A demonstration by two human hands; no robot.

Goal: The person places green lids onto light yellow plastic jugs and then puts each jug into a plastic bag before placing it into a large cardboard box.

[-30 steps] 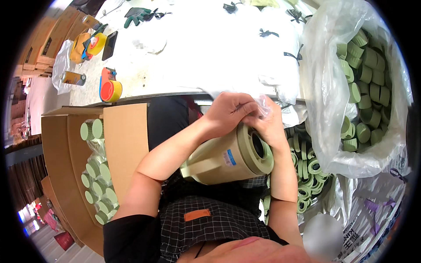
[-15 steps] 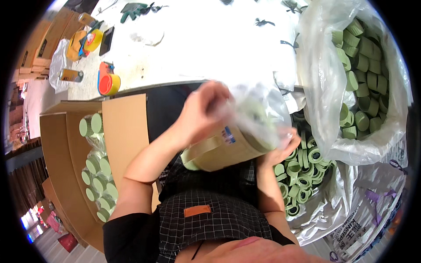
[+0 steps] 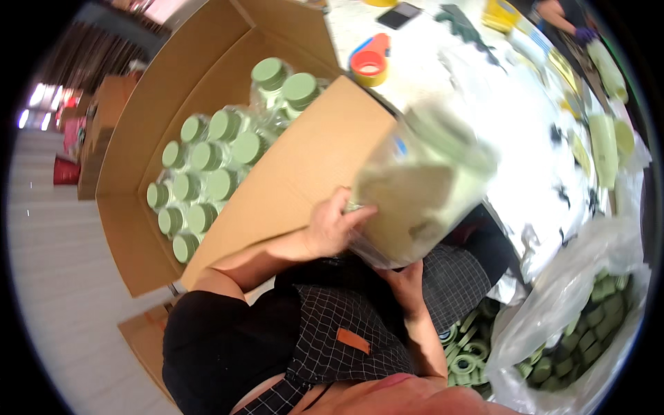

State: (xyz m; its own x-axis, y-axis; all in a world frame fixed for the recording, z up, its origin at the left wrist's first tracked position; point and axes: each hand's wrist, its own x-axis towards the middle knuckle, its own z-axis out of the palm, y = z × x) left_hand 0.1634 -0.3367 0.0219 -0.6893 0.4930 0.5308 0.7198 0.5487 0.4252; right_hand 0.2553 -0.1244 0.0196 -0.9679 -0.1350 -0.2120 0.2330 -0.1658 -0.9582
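A large beige jug (image 3: 404,197) with a pale green lid (image 3: 446,135) is held in front of my apron, inside a transparent plastic bag. It is tilted, its lid end pointing up and away, and motion blurs it. My left hand (image 3: 335,223) grips the bag at the jug's lower left, thumb on the near face. My right hand (image 3: 407,282) is under the jug's bottom end, its fingers mostly hidden behind it. To the left, an open cardboard box (image 3: 149,104) holds several bagged bottles with green lids (image 3: 223,126), standing in rows.
A box flap (image 3: 304,162) slopes between the bottles and the jug. A tape dispenser (image 3: 370,63), a phone (image 3: 399,15) and a dark green glove (image 3: 462,26) lie on the white table. At lower right are green rings (image 3: 470,356) and a plastic sack (image 3: 546,304) of green parts. A co-worker's gloved hand (image 3: 584,34) shows far right.
The view has swung left, bringing the box nearer the middle. The jug has turned lid-up and away. My left hand has gone from the bag's upper part to its lower left; my right hand is underneath.
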